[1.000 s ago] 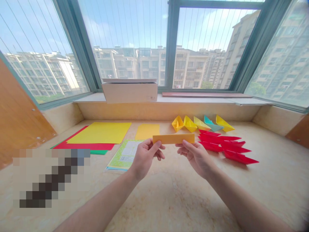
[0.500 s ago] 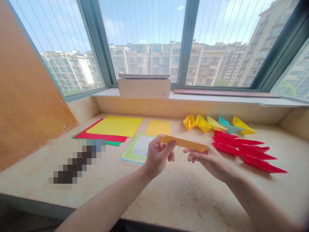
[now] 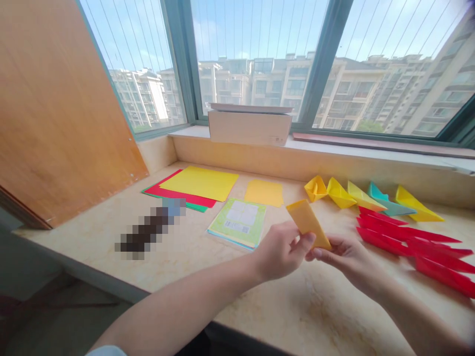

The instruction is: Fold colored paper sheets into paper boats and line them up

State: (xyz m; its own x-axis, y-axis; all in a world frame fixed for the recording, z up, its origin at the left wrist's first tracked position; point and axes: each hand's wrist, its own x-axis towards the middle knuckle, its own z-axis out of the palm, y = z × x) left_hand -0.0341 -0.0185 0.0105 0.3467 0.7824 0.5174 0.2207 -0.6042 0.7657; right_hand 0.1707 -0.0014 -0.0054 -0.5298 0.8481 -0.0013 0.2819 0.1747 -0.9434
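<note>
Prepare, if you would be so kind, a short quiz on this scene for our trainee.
1. True or false: the left hand grips the folded orange paper.
2. What colour is the top sheet of the stack of large sheets? A) red; B) yellow; C) green.
3. Fill in: the pale box stands on the ____.

Key: 1. True. 2. B. 3. Window sill.

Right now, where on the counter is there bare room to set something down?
Two patches of counter: between the forearms and front edge, and between the green packet, left forearm and pixelated patch. Crowded: right of the right hand, with red boats and yellow boats; back left, overlapping sheets.
</note>
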